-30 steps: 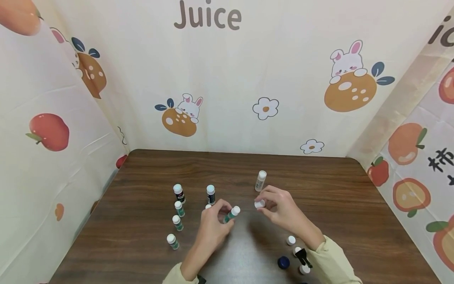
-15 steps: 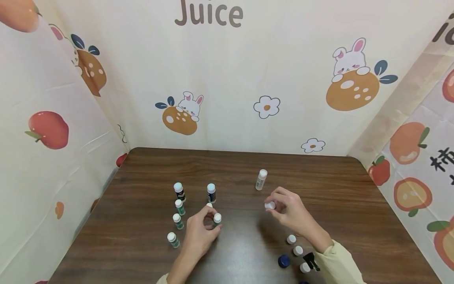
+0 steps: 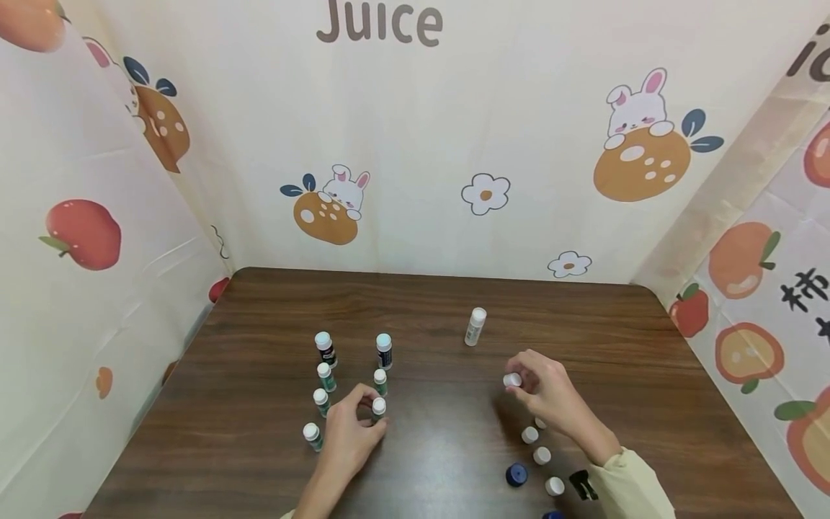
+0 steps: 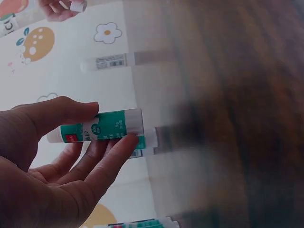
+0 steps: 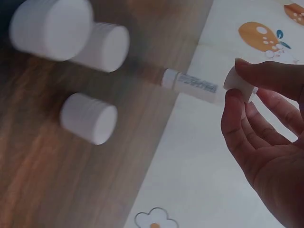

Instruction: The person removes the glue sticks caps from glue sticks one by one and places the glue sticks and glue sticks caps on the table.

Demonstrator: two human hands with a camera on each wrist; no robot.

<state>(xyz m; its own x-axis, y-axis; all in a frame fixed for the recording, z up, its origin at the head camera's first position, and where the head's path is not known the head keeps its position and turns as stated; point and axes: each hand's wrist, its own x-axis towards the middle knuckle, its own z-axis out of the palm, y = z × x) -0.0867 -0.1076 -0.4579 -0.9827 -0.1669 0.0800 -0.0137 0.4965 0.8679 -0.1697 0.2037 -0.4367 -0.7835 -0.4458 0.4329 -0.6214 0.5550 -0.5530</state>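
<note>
My left hand (image 3: 350,432) pinches a green-labelled glue stick (image 4: 110,126) upright between thumb and fingers; whether its base touches the table cannot be told. Just beyond it stands another green glue stick (image 3: 380,382), with a dark-labelled glue stick (image 3: 385,353) behind that. To the left of this hand runs a second row: a dark glue stick (image 3: 326,351) at the far end and green ones such as this glue stick (image 3: 313,436) nearer. My right hand (image 3: 547,393) pinches a small white cap (image 5: 237,85) above the table. A white glue stick (image 3: 475,328) stands alone farther back.
Below the right hand lie several loose white caps (image 3: 542,455). A dark blue cap (image 3: 516,474) and a black binder clip (image 3: 583,484) are near them, with another blue cap (image 3: 552,515) at the lower frame edge. A printed curtain (image 3: 415,144) borders the table's back and sides.
My left hand has carried the green glue stick leftward and set it upright in front of the other green one. My right hand has drawn back to the right, still holding the white cap.
</note>
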